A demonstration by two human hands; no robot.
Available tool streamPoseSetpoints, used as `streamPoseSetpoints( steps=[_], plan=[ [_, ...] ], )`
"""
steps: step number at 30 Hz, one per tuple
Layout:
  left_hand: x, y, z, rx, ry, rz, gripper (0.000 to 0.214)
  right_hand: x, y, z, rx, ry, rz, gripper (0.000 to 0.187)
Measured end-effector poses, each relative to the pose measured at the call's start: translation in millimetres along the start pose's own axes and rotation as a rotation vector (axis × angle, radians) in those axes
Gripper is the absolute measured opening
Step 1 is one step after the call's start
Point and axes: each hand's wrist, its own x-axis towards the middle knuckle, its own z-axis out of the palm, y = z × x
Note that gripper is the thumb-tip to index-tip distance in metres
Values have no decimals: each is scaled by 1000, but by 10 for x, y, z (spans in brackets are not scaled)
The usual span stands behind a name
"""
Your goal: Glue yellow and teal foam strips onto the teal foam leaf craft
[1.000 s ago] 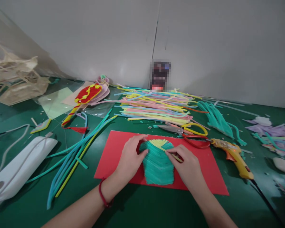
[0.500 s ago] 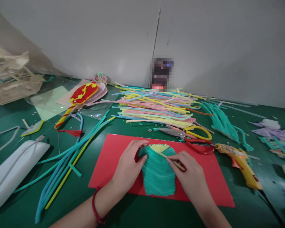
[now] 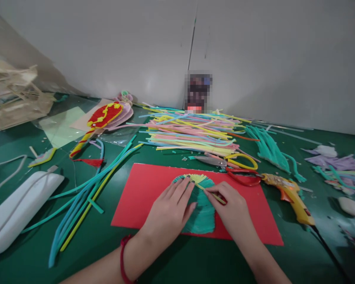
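Observation:
A teal leaf-shaped piece [image 3: 203, 215] made of laid strips, with a yellow tip, lies on a red sheet [image 3: 142, 193] on the green table. My left hand [image 3: 173, 211] rests flat on the teal piece with its fingers stretched out, covering its left half. My right hand [image 3: 229, 211] pinches a thin yellow strip [image 3: 208, 190] against the piece's upper right edge.
A heap of coloured strips [image 3: 192, 134] lies behind the sheet. Yellow-handled and red-handled scissors [image 3: 239, 167] and a yellow glue gun [image 3: 290, 195] sit at the right. Long teal and yellow strips [image 3: 85, 193], a white device [image 3: 20, 209] and a red-yellow craft piece [image 3: 105, 116] are at the left.
My left hand moved from gripping the teal piece's left edge to lying flat on top of it with fingers extended. My right hand keeps pinching the yellow strip.

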Motion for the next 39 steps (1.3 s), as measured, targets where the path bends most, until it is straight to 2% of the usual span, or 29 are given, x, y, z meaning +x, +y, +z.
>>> streamPoseSetpoints(
  steps=[7, 16, 27, 39],
  plan=[
    [-6, 30, 35, 100, -104, -30, 43, 16, 30, -6, 19, -41, 16, 18],
    [-20, 24, 62, 62, -121, -43, 43, 15, -11, -1, -43, 16, -41, 21],
    [-12, 12, 87, 20, -98, -33, 41, 80, -65, 136, -117, 70, -149, 19],
    [-13, 31, 128, 31, -94, -39, 40, 161, -42, 132, -97, -26, -122, 19]
  ],
)
